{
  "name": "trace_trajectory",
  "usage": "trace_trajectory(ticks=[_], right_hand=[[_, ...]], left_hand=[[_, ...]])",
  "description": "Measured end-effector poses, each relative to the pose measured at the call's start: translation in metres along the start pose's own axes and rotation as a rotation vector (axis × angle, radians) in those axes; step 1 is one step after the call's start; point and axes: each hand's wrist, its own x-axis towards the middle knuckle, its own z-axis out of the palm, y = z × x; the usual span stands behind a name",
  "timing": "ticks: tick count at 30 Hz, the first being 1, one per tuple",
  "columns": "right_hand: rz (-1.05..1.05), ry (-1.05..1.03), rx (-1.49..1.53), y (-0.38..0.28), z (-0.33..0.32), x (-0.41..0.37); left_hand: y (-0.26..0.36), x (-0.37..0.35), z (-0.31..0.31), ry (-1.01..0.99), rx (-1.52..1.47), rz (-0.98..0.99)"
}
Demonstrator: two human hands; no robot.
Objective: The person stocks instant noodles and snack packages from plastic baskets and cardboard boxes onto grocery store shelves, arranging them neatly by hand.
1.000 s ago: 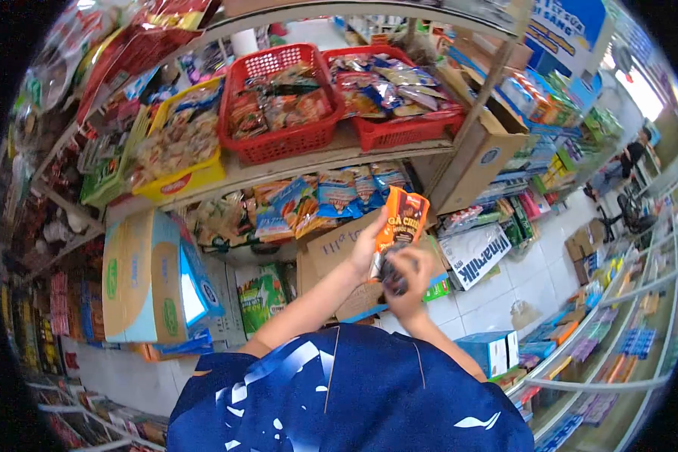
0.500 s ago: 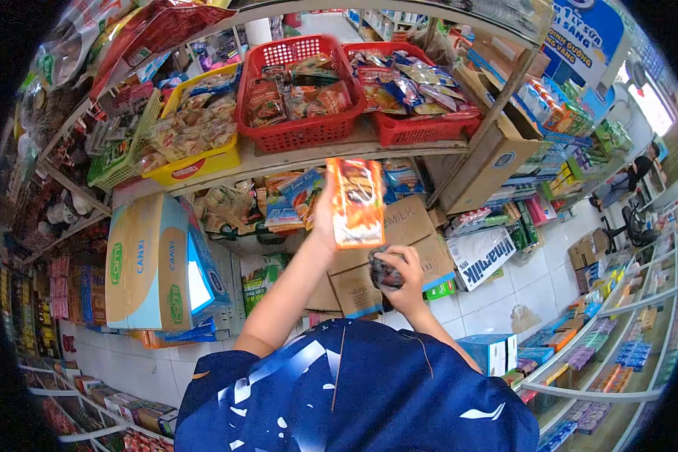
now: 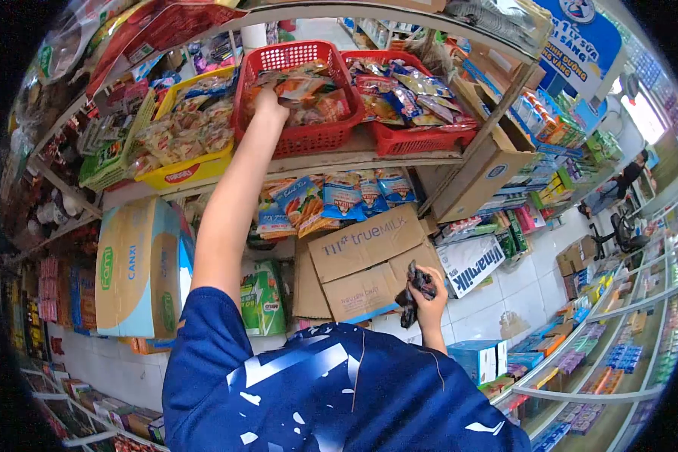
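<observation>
My left hand (image 3: 270, 107) reaches into the red plastic basket (image 3: 309, 141) on the shelf, over its left side. Its fingers are mostly hidden among the sauce packets (image 3: 328, 105), so I cannot tell whether they grip one. An orange packet (image 3: 297, 85) lies just beyond the hand. Lower down, my right hand (image 3: 429, 296) is closed around a dark, crumpled, cloth-like bundle (image 3: 410, 297), held in front of the cardboard box (image 3: 365, 260).
A second red basket (image 3: 422, 141) of sachets stands to the right, a yellow basket (image 3: 184, 172) of bagged food to the left. Snack bags (image 3: 343, 196) sit on the shelf below. A tall carton (image 3: 135, 271) stands at left, a metal post (image 3: 497, 105) at right.
My left hand has moved up and left from in front of the shelf into the red basket; the orange packet it held no longer shows there. My right hand has moved slightly right and down with the dark bundle.
</observation>
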Motion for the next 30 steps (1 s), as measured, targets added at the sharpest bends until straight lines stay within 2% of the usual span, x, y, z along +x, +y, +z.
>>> trace_trajectory(ticks=[4, 6, 7, 8, 11, 12, 14, 16, 18, 20, 22, 24, 26, 27, 28, 30], right_hand=[[0.122, 0.134, 0.005, 0.004, -0.012, -0.016], [0.191, 0.182, 0.082, 0.023, -0.017, -0.027], [0.199, 0.217, 0.043, 0.018, -0.019, -0.028], [0.241, 0.215, 0.056, 0.024, -0.023, -0.033], [0.214, 0.276, 0.045, 0.026, -0.026, -0.037], [0.249, 0.298, 0.072, 0.026, -0.027, -0.039], [0.289, 0.306, 0.097, 0.026, -0.027, -0.038], [0.422, 0.308, 0.199, 0.023, -0.021, -0.033], [0.43, 0.291, 0.249, 0.015, -0.009, -0.018], [0.455, 0.265, 0.309, 0.019, 0.008, -0.005], [0.42, 0.07, 0.378, 0.013, 0.033, 0.011], [0.284, -0.27, 0.521, 0.007, 0.064, 0.02], [0.298, -0.613, 0.584, -0.014, 0.09, 0.02], [0.11, -0.747, 0.412, -0.016, 0.102, 0.021], [0.05, -0.865, 0.301, -0.026, 0.109, 0.024], [0.202, -1.058, 0.301, -0.029, 0.123, 0.032]], left_hand=[[-0.031, 0.091, -0.016, 0.101, 0.035, -0.014], [-0.056, 0.127, -0.039, -0.221, 0.413, 0.367], [-0.06, 0.129, -0.032, -0.384, 0.596, 0.568], [-0.062, 0.13, -0.027, -0.398, 0.589, 0.569], [-0.054, 0.059, -0.001, -0.5, 1.334, 0.948], [-0.058, 0.051, 0.007, -0.503, 1.333, 0.944], [-0.067, 0.036, 0.018, 0.119, 0.138, -0.088], [-0.056, -0.05, 0.014, -0.359, 0.191, -0.013], [-0.055, -0.129, 0.0, -0.49, 0.415, -0.063], [-0.073, -0.173, -0.067, -0.78, 0.763, -0.131], [-0.091, -0.234, -0.098, -0.838, 0.878, -0.219], [-0.12, -0.283, -0.139, -0.727, 0.812, -0.083], [-0.116, -0.311, -0.166, -0.595, 0.948, -0.09], [-0.108, -0.308, -0.177, -0.467, 1.014, -0.101], [-0.084, -0.308, -0.167, -0.298, 0.975, -0.132], [-0.071, -0.304, -0.213, -0.233, 1.079, 0.126]])
